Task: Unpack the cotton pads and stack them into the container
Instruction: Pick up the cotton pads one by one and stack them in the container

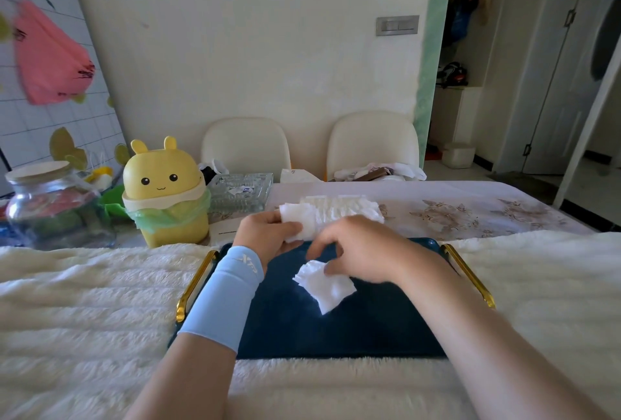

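The left hand (268,231) grips the left end of a long pad stack (336,211), its fingers curled round the white pads. The stack runs rightward at the far edge of the tray (353,329), and the right hand (359,248) hides its near edge. Whether the stack rests on the counter (470,211) or is held just above it cannot be told. The right hand pinches a few loose pads (324,285) between thumb and fingers over the middle of the dark blue tray. Its fingertips are blurred, so the exact grip is hard to make out, as is whether these pads touch the tray. A pale blue sleeve (228,292) covers the left forearm and hides the tray's near left corner. The tray lies on a fluffy white cover (84,302) spread over the near part of the counter. Far left stand a yellow bin (164,191) lined with a green bag, a glass jar (50,204) and a glass dish (240,193) behind the bin. The contents of the jar and dish are unclear. Two pale chairs (247,144) stand beyond the counter, only their backs showing.
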Motion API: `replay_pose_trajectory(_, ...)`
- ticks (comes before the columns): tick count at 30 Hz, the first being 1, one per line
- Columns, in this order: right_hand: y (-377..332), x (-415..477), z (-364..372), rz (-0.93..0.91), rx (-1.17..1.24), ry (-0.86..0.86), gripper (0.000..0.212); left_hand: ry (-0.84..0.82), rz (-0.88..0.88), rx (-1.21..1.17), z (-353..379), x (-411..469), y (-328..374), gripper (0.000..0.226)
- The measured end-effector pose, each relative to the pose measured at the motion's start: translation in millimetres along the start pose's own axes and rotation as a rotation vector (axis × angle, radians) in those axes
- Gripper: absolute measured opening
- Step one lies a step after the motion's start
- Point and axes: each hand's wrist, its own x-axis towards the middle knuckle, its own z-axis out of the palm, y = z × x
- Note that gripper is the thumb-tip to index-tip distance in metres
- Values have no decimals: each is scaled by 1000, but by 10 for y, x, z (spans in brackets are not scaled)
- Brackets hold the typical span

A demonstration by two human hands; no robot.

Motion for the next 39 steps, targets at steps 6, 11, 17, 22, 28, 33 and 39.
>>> replay_pose_trajectory(6, 50, 73, 127, 40, -98, -163, 45, 57, 33, -11, 17, -9, 19, 18)
replay_pose_trajectory(11, 210, 59, -33, 73, 223, 25, 10, 44, -23, -56, 44, 5, 22, 7)
replay_pose_trajectory(17, 350, 7, -199, 150, 780, 277, 9, -57, -105, -224, 147, -66, 34, 20)
replay_pose_trajectory(22, 299, 19, -179, 219, 882, 349, 19, -153, -151, -312, 244, -149, 55, 25)
replay_pose_trajectory(28, 227, 54, -147, 214, 846, 415, 15, -246, -135, -321, 305, -198, 79, 24)
replay_pose_trajectory(33, 232, 96, -92, 270, 742, 464, 18, -336, -91, -297, 286, -220, 111, 34)
replay_pose_trajectory(39, 217, 70, -86, 318, 954, 366, 22, -412, -10, -132, 210, -217, 94, 28)
